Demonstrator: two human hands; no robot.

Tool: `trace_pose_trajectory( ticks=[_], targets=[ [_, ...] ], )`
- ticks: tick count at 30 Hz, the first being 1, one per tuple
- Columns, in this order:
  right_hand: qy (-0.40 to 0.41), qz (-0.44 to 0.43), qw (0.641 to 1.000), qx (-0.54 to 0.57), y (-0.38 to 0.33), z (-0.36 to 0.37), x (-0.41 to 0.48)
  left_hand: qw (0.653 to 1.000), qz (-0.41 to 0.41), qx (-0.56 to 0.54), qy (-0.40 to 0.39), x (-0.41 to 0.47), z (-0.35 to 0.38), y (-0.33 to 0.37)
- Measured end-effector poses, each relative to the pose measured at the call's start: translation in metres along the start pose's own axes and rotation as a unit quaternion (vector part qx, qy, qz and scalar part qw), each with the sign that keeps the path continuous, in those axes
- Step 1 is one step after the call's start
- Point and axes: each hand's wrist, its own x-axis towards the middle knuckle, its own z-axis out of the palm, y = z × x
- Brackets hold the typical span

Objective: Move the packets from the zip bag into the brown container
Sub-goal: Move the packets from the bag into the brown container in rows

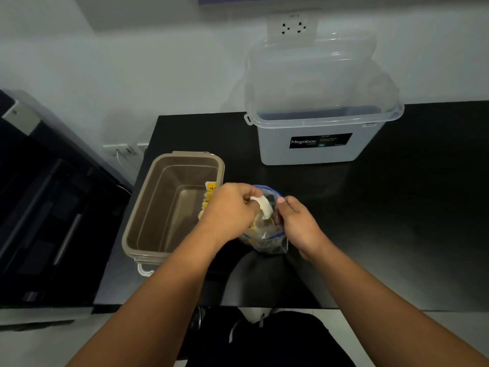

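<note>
On the dark surface (397, 207) the brown container (148, 207) stands open just left of the zip bag (267, 234), a few yellow packets along its right wall. The right hand (299, 223) pinches the bag's rim. The left hand (230, 210), nearer the container, has its fingers (251, 193) clamped on a pale packet (264, 206), angled up out of the bag's mouth.

Both hands (230, 210) (299, 225) pinching (arms outstretched)

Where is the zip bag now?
In the head view, the zip bag stands on the black table, just right of the brown container, between both hands.
</note>
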Motion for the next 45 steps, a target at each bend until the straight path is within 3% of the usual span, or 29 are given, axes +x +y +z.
trace_pose_trajectory(
  ticks=[7,13,18,22,25,29,36,45],
  targets=[
    [-0.003,0.005,1.0,-0.022,-0.003,0.001,0.006,0.994,0.066,0.036,0.08,-0.005,-0.045,0.003],
    [0.002,0.004,1.0,-0.026,0.0,0.006,0.01,0.987,0.049,0.091,0.125,-0.011,-0.103,-0.019],
    [0.023,-0.005,0.999,-0.027,0.001,0.004,0.014,0.979,0.061,0.181,0.069,-0.017,-0.126,-0.045],
    [0.027,-0.002,0.999,-0.034,-0.001,0.003,0.015,0.966,0.045,0.251,-0.036,-0.011,-0.12,-0.063],
    [0.025,-0.002,0.999,-0.045,-0.005,0.005,0.015,0.954,0.038,0.274,-0.118,-0.007,-0.111,-0.071],
    [0.028,-0.009,0.998,-0.052,-0.008,0.007,0.016,0.943,0.047,0.282,-0.17,0.001,-0.094,-0.083],
    [0.031,-0.001,0.999,-0.042,-0.012,0.008,0.013,0.912,0.035,0.353,-0.208,0.013,-0.07,-0.085],
    [0.026,-0.01,0.999,-0.037,-0.011,0.008,0.008,0.881,0.05,0.439,-0.171,0.021,-0.064,-0.079]
  ],
)
